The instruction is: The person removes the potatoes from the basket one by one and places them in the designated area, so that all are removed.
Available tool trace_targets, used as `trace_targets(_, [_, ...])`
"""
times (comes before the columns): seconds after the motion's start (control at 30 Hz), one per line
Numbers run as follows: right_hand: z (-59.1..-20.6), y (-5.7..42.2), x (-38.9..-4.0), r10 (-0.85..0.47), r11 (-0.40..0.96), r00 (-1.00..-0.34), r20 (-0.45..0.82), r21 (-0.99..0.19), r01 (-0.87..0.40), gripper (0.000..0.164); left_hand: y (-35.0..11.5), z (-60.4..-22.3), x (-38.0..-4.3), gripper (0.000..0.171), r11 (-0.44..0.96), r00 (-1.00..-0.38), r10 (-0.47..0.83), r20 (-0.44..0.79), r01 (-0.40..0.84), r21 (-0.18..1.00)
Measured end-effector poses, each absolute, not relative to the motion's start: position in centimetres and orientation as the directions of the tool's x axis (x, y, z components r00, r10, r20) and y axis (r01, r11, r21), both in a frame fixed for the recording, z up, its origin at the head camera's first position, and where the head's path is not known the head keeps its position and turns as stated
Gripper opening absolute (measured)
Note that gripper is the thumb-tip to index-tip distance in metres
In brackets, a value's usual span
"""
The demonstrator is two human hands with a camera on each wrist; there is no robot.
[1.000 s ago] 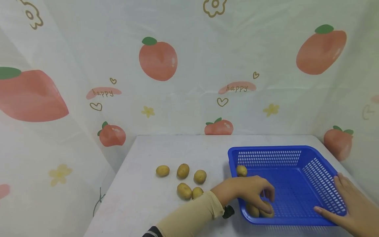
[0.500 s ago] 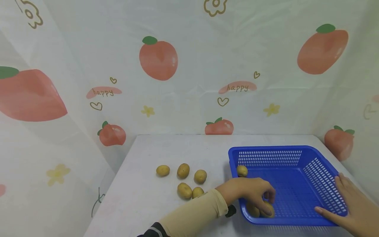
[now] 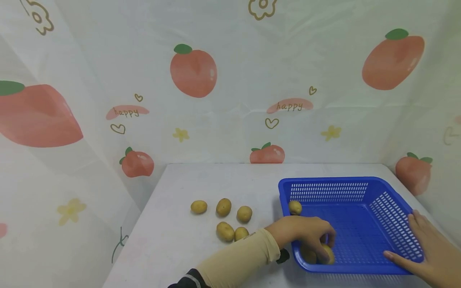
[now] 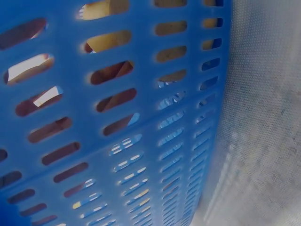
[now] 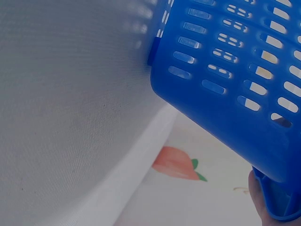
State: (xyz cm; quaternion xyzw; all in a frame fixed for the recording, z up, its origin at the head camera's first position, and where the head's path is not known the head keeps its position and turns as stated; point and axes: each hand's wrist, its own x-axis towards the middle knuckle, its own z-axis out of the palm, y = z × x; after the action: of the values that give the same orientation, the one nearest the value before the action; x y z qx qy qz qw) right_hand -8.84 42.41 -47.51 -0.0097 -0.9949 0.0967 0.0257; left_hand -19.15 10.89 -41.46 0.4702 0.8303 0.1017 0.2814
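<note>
My left hand (image 3: 311,236) reaches over the near left wall of the blue plastic basket (image 3: 324,181) in the head view. Its curled fingers and thumb grip a potato (image 3: 328,255) low inside, partly covered by the hand. Close beside that one lies another potato (image 3: 308,256), and a third potato (image 3: 295,207) sits at the basket's left wall. My right hand (image 3: 432,252) rests on the basket's near right corner, its thumb over the rim and its fingers stretched along the side. The left wrist view is mostly filled by the slotted basket wall (image 4: 155,103), with yellowish shapes behind the slots.
Several loose potatoes lie on the white table (image 3: 173,240) left of the basket, among them one potato (image 3: 199,207) farthest left and another potato (image 3: 225,231) nearer the left sleeve (image 3: 237,260). A fruit-printed sheet (image 3: 230,132) hangs behind the table.
My left hand has shifted very slightly right inside the basket, and the potato under its thumb has tilted a little. The right hand, basket and loose potatoes stay in place.
</note>
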Motion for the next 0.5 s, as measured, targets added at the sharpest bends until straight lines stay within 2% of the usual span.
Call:
trace_targets(0.3, [-47.13,42.36,-8.86,0.021,0.982,-0.999,0.033,-0.188,0.014,0.136,10.96,-41.16,-19.11,0.023,0.536,-0.395,0.839,-0.374,0.717,0.446])
trace_targets(0.5, [-46.91,42.12,-8.67,0.011,0.983,-1.0,0.027,-0.185,0.006,0.135,11.18,-41.2,-18.87,0.029,0.571,-0.414,0.815,-0.405,0.692,0.442])
